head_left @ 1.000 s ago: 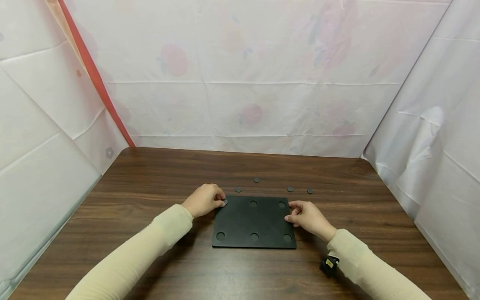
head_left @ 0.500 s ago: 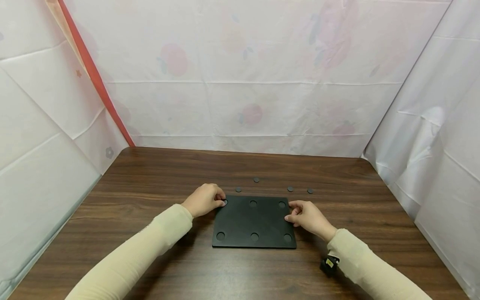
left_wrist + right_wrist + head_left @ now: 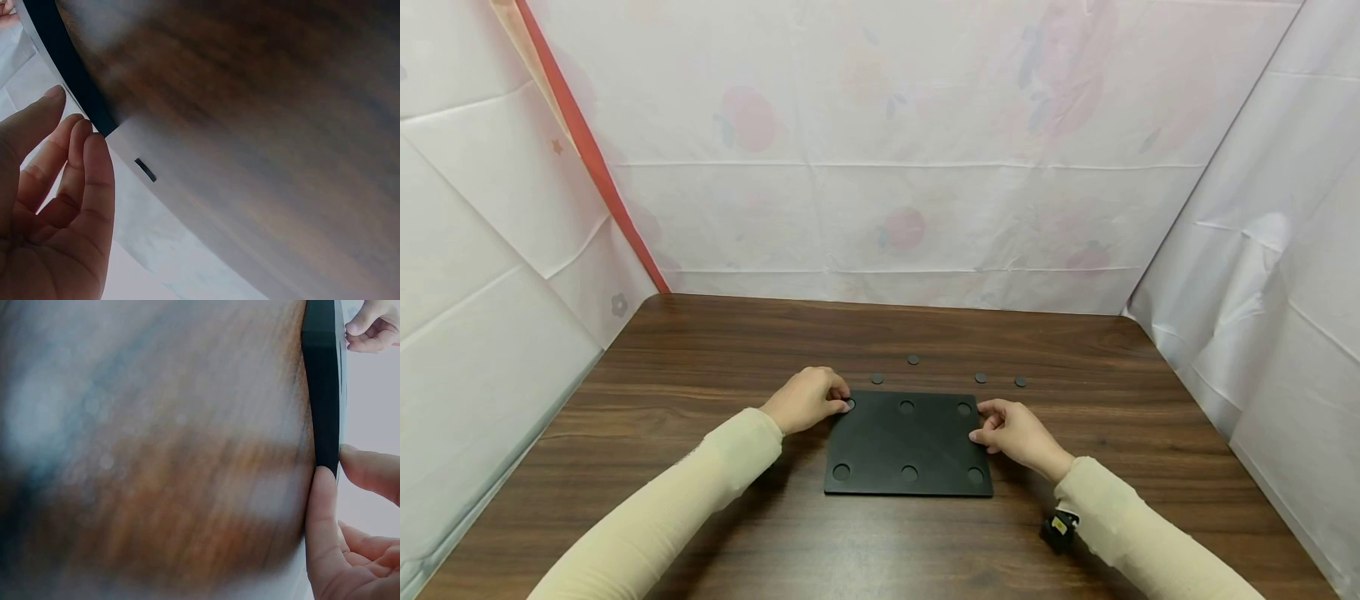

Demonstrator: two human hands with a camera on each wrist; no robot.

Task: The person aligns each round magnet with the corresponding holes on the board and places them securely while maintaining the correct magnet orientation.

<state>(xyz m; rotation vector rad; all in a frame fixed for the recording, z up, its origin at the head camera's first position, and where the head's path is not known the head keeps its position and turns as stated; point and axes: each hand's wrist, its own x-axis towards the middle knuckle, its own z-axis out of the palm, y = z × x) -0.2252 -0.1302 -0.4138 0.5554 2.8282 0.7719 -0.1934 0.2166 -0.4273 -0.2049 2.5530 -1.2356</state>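
Observation:
A flat black board (image 3: 910,442) with round recesses lies on the table. At its far left corner is my left hand (image 3: 808,400), the thumb over the corner recess and the fingertips against the board's edge, also seen in the left wrist view. A small round disc seems to sit under the thumb, mostly hidden. My right hand (image 3: 1018,435) pinches the board's right edge; in the right wrist view the thumb (image 3: 369,472) is on the top face and a finger (image 3: 323,512) presses the side.
Beyond the board lie loose dark discs: one disc (image 3: 877,378) near the left hand, another disc (image 3: 913,360) farther back, and two to the right, a disc (image 3: 981,378) and a disc (image 3: 1020,382). White curtains (image 3: 887,217) enclose the wooden table (image 3: 760,333).
The small disc at the left fingertips, tilted and lighter one second ago, now looks flat at the corner recess. The left hand has shifted very slightly left; the right hand and board stay still.

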